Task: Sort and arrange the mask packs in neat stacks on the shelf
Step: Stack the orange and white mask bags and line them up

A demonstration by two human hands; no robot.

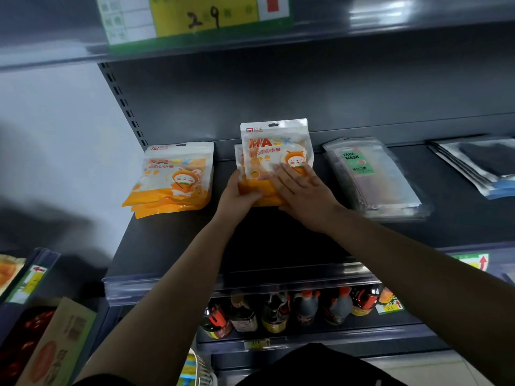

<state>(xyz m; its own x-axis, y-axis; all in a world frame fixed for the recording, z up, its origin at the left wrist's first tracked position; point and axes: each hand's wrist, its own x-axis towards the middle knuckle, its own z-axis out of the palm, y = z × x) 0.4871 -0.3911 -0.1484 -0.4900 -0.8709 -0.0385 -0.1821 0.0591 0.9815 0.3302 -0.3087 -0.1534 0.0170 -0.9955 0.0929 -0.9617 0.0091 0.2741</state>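
Observation:
On the dark shelf [172, 246] a stack of orange-and-white mask packs [267, 151] sits in the middle, the top pack lying askew toward the back. My left hand [237, 195] grips the stack's lower left corner, thumb on top. My right hand [301, 190] lies flat on the top pack with straight fingers pressing it down. A second stack of the same orange packs [172, 179] lies to the left, its lower packs fanned out. To the right lies a stack of clear face mask packs [373, 176].
Silver and blue packs [479, 165] lie at the far right of the shelf. A yellow price sign [203, 15] hangs on the shelf above. Dark sauce bottles [278, 310] fill the shelf below. Orange bags [8, 270] sit on a neighbouring shelf at left.

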